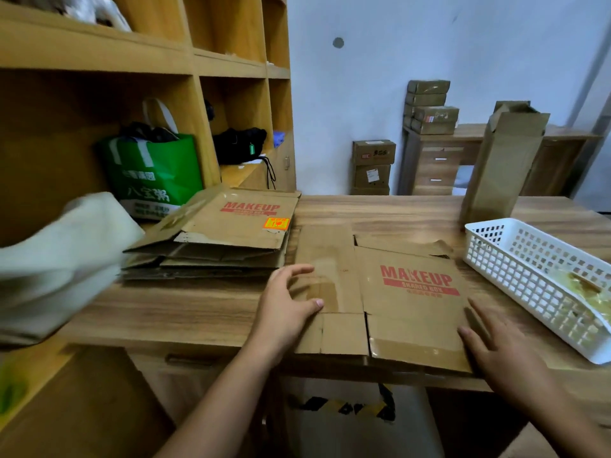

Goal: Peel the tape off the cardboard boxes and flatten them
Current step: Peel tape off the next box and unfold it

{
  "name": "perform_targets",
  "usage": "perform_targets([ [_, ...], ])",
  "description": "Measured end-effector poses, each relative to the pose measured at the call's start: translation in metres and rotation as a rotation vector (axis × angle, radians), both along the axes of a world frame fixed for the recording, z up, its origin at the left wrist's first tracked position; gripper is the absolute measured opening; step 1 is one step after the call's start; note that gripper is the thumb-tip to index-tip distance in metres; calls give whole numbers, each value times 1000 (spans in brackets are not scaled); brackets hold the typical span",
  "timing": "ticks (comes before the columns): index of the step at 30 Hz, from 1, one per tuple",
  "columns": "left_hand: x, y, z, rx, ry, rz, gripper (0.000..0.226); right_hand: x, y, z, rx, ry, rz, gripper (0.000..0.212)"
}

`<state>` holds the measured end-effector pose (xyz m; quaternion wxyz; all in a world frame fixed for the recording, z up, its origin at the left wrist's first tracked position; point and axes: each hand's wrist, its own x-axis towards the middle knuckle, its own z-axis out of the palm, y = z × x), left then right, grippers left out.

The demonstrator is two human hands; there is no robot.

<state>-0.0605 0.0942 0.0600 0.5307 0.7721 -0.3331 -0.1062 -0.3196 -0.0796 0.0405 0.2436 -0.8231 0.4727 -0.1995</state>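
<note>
A flattened cardboard box point(410, 292) printed "MAKEUP" lies flat on the wooden table point(205, 312) in front of me. My left hand point(287, 309) rests at its left edge, fingers spread, thumb on the cardboard. At the box's right front corner my right hand point(499, 352) lies flat with its fingers apart. To the left, a stack of flattened boxes point(218, 239) sits on the table, the top one also marked "MAKEUP". One unflattened cardboard box point(502, 163) stands upright at the back right of the table.
A white plastic basket point(529, 276) holding crumpled tape sits at the right. A wooden shelf unit point(99, 61) with a green bag point(155, 173) stands on the left. More boxes point(429, 107) are piled on a far desk by the wall.
</note>
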Motion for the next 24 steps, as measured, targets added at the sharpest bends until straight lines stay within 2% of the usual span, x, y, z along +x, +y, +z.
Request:
perform_targets([
  [4, -3, 13, 18, -72, -132, -45, 47, -8, 7, 6, 123, -216, -7, 66],
  [9, 17, 37, 52, -130, -246, -63, 38, 9, 20, 43, 250, -374, 43, 70],
  [12, 42, 54, 74, -124, -304, -52, 34, 38, 24, 68, 225, -429, 91, 76],
  [18, 121, 85, 111, -163, -399, 4, 28, 131, 21, 107, 108, -428, 307, 58],
  [24, 202, 105, 135, -86, -465, 97, 23, 238, 18, 121, 7, -427, 450, 50],
])
